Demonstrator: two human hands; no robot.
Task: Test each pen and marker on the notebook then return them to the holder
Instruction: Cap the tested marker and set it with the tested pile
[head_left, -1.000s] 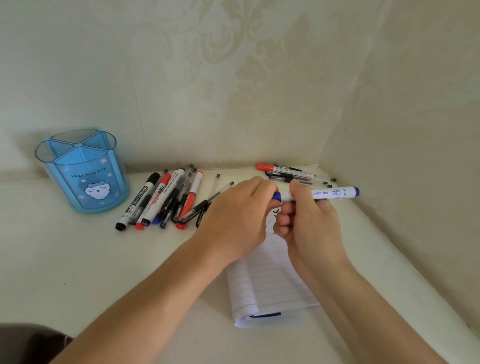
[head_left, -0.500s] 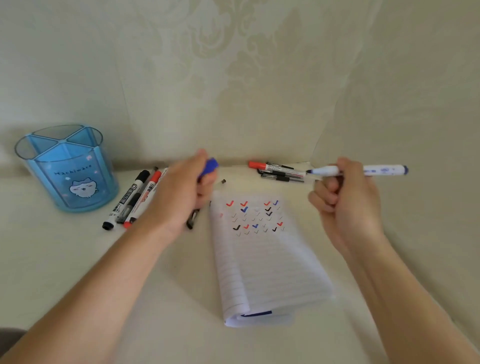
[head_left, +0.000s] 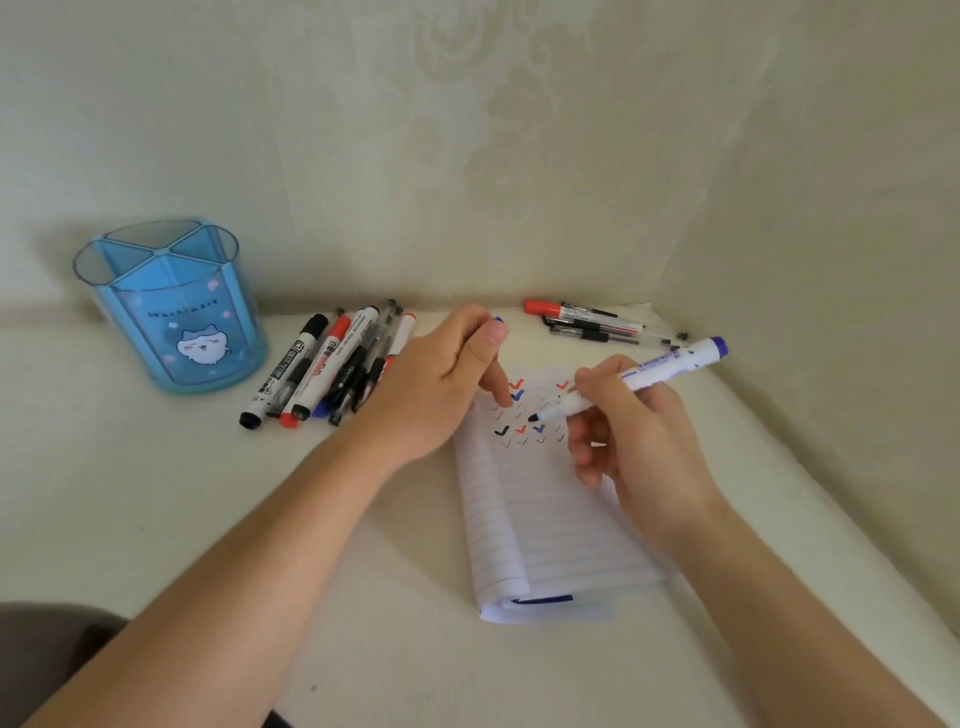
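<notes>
My right hand (head_left: 631, 441) grips an uncapped blue marker (head_left: 649, 375), its tip just over the lined notebook (head_left: 540, 514) among red, blue and black tick marks. My left hand (head_left: 441, 384) rests on the notebook's top left corner with a finger on the page; the marker's blue cap (head_left: 497, 320) peeks out between thumb and fingers. A pile of several pens and markers (head_left: 332, 364) lies left of that hand. Another small group of pens (head_left: 592, 322) lies by the back wall. The blue divided pen holder (head_left: 171, 306) stands at the far left, with nothing in it.
The white surface sits in a corner, with a wall behind and another wall (head_left: 831, 260) close on the right. A dark patch (head_left: 47, 639) shows at the bottom left edge.
The cap came off the blue marker and stayed in my left hand. My right hand turned the marker and brought its tip down to the page; my left hand moved onto the notebook's corner.
</notes>
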